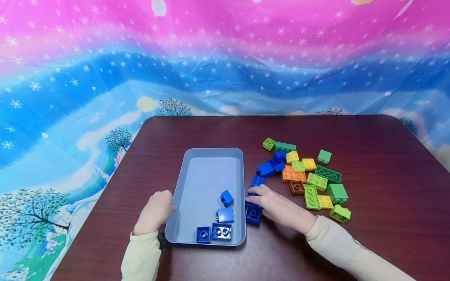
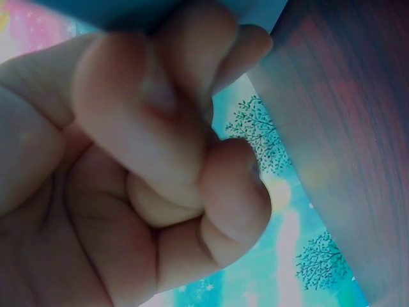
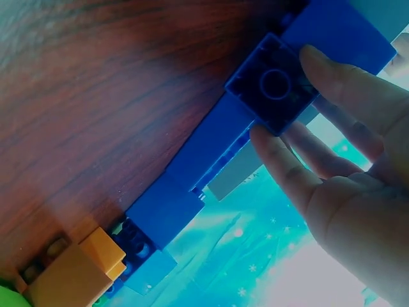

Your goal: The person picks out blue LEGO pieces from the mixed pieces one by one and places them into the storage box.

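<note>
A grey tray [image 1: 211,153] lies on the table with several blue bricks in its right and near part, among them a tilted two-stud brick [image 1: 227,198]. At the tray's left rim is my left hand [image 1: 154,212], its fingers curled against the edge; the exact contact is partly hidden. Just outside the right rim, my right hand [image 1: 277,205] pinches a square blue brick [image 3: 275,84] between thumb and finger, its hollow underside showing in the right wrist view. More blue bricks [image 1: 265,169] run in a row beside that hand.
Right of the blue row lie green, lime, yellow, orange and brown bricks, such as a lime brick [image 1: 317,181] and an orange brick [image 1: 288,173]. A dark wooden table [image 1: 386,156] carries everything. Behind it hangs a patterned cloth [image 1: 225,58].
</note>
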`<state>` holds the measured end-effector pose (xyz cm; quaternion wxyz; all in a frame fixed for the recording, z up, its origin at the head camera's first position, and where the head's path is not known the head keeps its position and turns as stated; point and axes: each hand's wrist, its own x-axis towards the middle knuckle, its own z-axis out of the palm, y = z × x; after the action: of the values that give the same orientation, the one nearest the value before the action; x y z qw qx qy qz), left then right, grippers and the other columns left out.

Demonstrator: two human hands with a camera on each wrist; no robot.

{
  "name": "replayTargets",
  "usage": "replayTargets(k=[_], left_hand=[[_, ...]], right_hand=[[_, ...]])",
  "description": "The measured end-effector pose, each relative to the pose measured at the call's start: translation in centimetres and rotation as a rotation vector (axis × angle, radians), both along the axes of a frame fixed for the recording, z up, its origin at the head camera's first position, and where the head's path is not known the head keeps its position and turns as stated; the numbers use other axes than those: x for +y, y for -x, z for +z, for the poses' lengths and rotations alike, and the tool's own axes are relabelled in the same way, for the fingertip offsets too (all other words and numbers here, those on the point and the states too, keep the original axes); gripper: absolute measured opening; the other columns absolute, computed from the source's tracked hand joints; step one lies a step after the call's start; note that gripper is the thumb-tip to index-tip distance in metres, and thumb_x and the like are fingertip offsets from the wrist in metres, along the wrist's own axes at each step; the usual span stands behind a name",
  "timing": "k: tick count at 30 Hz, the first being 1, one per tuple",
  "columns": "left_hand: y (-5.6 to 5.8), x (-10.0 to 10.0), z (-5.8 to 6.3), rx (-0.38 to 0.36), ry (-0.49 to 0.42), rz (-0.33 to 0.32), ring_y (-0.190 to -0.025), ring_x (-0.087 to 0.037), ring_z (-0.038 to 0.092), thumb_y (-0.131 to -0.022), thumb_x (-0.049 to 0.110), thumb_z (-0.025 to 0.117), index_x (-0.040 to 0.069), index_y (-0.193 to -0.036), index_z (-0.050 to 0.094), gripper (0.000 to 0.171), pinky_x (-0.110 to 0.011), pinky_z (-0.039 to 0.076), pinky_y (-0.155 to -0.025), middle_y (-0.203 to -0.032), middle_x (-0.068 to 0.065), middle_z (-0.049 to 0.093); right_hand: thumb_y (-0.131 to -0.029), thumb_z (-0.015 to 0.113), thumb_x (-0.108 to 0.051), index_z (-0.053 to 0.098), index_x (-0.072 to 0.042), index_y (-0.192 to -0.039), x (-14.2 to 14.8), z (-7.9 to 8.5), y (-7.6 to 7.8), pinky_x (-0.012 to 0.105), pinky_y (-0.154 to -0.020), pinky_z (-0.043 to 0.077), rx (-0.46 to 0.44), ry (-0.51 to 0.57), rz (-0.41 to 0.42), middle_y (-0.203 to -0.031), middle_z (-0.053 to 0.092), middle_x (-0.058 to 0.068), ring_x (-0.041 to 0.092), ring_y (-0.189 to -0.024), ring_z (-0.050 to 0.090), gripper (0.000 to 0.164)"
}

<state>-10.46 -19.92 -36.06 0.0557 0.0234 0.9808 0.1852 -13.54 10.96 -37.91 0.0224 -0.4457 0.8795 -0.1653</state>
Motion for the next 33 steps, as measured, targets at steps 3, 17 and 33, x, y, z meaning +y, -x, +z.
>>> replayTargets(k=[3,17,33], left_hand=[[0.2,-0.2,-0.5,0.018,0.009,-0.005,-0.040,-0.011,0.032,-0.074,-0.006,0.061,0.008,-0.051,0.038,0.035,-0.024,0.030,-0.040,-0.047,0.001,0.028],[0.0,0.0,0.1,-0.004,0.025,-0.002,-0.042,-0.011,0.034,-0.076,-0.005,0.061,0.007,-0.052,0.040,0.034,-0.024,0.031,-0.042,-0.047,0.001,0.031],[-0.1,0.1,0.1,-0.020,0.018,0.005,-0.042,-0.011,0.035,-0.077,-0.004,0.061,0.006,-0.053,0.042,0.032,-0.024,0.032,-0.042,-0.048,0.000,0.032]], right_hand=[[-0.070,0.068,0.010,0.060,-0.001,-0.110,-0.1,-0.1,0.1,0.035,-0.080,0.046,-0.004,0.002,0.002,-0.115,0.052,0.016,0.027,-0.105,0.047,0.042],[-0.069,0.067,0.012,0.060,-0.001,-0.106,0.0,-0.1,0.2,0.031,-0.080,0.045,0.062,0.023,0.027,-0.108,0.054,0.011,0.022,-0.099,0.048,0.040],[-0.071,0.066,0.009,0.060,-0.003,-0.106,0.2,0.8,0.2,0.031,-0.082,0.044,0.082,0.046,0.017,-0.109,0.054,0.010,0.021,-0.102,0.047,0.037]])
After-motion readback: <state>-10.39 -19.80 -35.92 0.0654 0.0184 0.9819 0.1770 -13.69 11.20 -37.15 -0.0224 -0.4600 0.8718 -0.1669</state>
